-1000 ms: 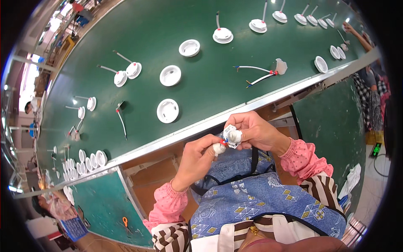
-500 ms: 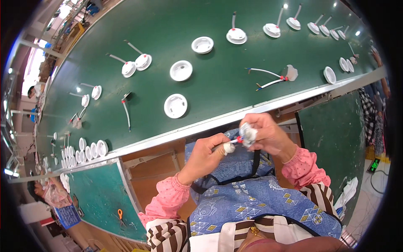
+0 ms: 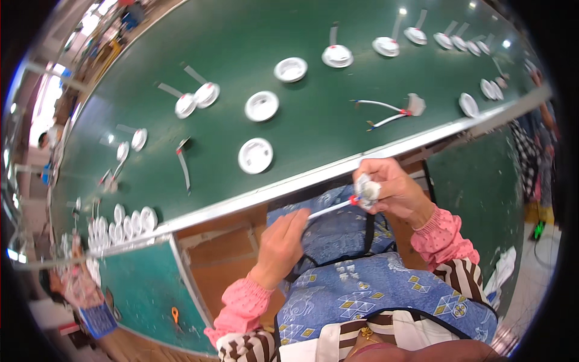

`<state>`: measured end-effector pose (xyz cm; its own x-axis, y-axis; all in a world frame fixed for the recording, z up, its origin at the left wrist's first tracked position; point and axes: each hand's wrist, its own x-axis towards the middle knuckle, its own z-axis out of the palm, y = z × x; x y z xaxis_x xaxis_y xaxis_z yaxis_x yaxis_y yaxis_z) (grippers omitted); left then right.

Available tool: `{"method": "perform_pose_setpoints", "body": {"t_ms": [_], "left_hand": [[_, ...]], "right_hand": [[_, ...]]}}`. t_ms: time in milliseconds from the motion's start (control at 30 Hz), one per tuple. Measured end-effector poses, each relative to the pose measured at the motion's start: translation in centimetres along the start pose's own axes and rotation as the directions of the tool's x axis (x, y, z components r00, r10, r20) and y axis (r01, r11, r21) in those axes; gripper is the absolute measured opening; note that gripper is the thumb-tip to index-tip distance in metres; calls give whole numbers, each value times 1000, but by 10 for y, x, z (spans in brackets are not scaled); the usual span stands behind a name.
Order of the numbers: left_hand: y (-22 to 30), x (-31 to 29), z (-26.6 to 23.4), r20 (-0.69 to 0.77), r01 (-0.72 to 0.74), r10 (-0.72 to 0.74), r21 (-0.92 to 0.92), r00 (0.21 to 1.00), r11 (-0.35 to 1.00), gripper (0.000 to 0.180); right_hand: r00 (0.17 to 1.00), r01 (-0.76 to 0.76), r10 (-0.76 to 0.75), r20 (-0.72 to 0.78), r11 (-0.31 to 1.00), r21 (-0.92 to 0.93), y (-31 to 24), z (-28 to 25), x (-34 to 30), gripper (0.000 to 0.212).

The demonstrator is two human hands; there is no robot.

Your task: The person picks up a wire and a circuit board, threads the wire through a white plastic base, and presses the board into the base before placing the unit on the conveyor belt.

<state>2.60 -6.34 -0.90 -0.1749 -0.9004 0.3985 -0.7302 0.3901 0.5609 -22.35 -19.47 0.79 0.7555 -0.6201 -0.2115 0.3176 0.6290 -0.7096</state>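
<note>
My right hand (image 3: 395, 190) pinches a small pale, translucent-looking fitting (image 3: 367, 192) in front of the table edge. A red collar sits on its left side, and a straight white cable (image 3: 330, 210) runs out of that collar. My left hand (image 3: 280, 244) is closed round the cable's other end, which its fingers hide. Both hands are above my lap and the blue patterned apron (image 3: 362, 289). A similar pale fitting (image 3: 416, 104) with a red collar and two white cable lengths lies on the table beyond my right hand.
The green table (image 3: 313, 120) has a metal front edge. Three white round cups (image 3: 256, 155) stand in its middle; several cups with upright cables (image 3: 337, 56) are farther off. More cups (image 3: 148, 219) line the left edge. Orange-handled scissors (image 3: 175, 315) lie lower left. Other people sit on both sides.
My left hand has drawn away from the fitting, down and left, and a longer stretch of white cable shows. The right hand has shifted slightly right with the fitting.
</note>
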Motion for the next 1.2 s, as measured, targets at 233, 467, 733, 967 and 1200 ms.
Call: {"method": "perform_pose_setpoints", "body": {"t_ms": [233,467,733,967,1200], "left_hand": [[-14,-13,-12,174,-280,242,240,955,930,42],[-60,-4,-41,-126,144,-106,356,986,923,45],[-86,71,12,-278,537,-466,300,840,789,87],[-66,110,-25,211,83,-142,265,967,961,82],[-57,83,19,-32,302,-302,184,953,935,93]], "right_hand": [[998,-53,53,-18,998,-16,8,-6,1,16],[910,384,-360,-205,919,93,-16,-29,-16,25],[895,421,-410,-176,907,26,-14,-15,-5,22],[888,416,-408,-210,909,-7,-16,-19,-3,23],[900,405,-406,-159,913,-40,-21,-10,13,24]]}}
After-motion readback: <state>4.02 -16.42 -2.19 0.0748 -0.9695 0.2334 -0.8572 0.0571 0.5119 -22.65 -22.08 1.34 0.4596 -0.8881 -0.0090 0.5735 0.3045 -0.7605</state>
